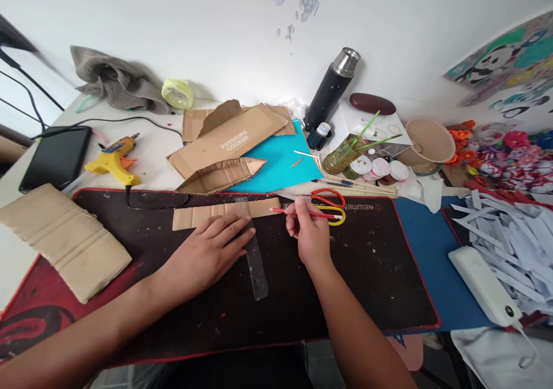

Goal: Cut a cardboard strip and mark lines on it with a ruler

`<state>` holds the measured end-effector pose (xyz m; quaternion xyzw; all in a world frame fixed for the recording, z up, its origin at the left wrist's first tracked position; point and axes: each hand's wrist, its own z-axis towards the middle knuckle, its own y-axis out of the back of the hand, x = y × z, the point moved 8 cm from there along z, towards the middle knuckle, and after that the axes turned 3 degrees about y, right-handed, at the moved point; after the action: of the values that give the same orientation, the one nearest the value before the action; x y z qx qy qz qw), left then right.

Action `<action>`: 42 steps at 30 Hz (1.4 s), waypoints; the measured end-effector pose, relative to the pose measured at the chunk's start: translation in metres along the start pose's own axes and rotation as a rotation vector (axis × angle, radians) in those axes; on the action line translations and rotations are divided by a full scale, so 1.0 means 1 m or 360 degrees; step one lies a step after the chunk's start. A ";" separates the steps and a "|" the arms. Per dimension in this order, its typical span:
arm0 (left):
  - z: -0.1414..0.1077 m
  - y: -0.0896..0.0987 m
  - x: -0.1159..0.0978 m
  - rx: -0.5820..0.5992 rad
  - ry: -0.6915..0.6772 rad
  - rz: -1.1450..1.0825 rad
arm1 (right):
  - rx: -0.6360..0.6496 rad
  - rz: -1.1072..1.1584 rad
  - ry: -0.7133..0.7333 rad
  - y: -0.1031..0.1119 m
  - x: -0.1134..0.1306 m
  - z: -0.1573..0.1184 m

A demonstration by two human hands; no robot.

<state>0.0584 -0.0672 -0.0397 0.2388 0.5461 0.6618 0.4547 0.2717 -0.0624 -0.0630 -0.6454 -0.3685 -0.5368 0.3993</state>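
Note:
My left hand [216, 250] lies flat with its fingers stretched out, pressing a clear ruler [257, 268] and a narrow cardboard strip [185, 218] onto the dark mat. The ruler crosses the strip at a slant. My right hand [310, 233] is closed around a red pencil [285, 211], whose tip points left at the strip's right part. Just behind that hand lie scissors [337, 197] with red and yellow handles, their blades partly hidden. A boat-shaped cardboard piece [216, 177] sits beyond the strip.
A yellow glue gun [114, 161] and a large cardboard piece [64, 242] are at left. Printed cardboard [228, 138] lies on a blue sheet [280, 170] behind. A black flask [328, 92], paint jars [380, 169], a white power bank [484, 285] and paper strips [514, 245] stand rightward.

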 end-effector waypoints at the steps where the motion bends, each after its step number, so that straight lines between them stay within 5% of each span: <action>1: 0.001 0.000 -0.003 0.0007 -0.0046 -0.0015 | -0.0001 0.0007 0.0002 0.000 0.000 0.000; 18: 0.014 0.004 0.017 -0.0117 0.0054 -0.0143 | 0.0027 0.0046 -0.0029 -0.003 0.002 -0.001; 42: 0.015 0.007 0.017 -0.0096 0.0039 -0.0213 | -0.0020 0.0095 -0.0087 0.004 0.003 -0.003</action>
<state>0.0606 -0.0450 -0.0315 0.1799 0.5463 0.6489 0.4981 0.2741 -0.0668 -0.0601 -0.6732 -0.3564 -0.5091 0.4009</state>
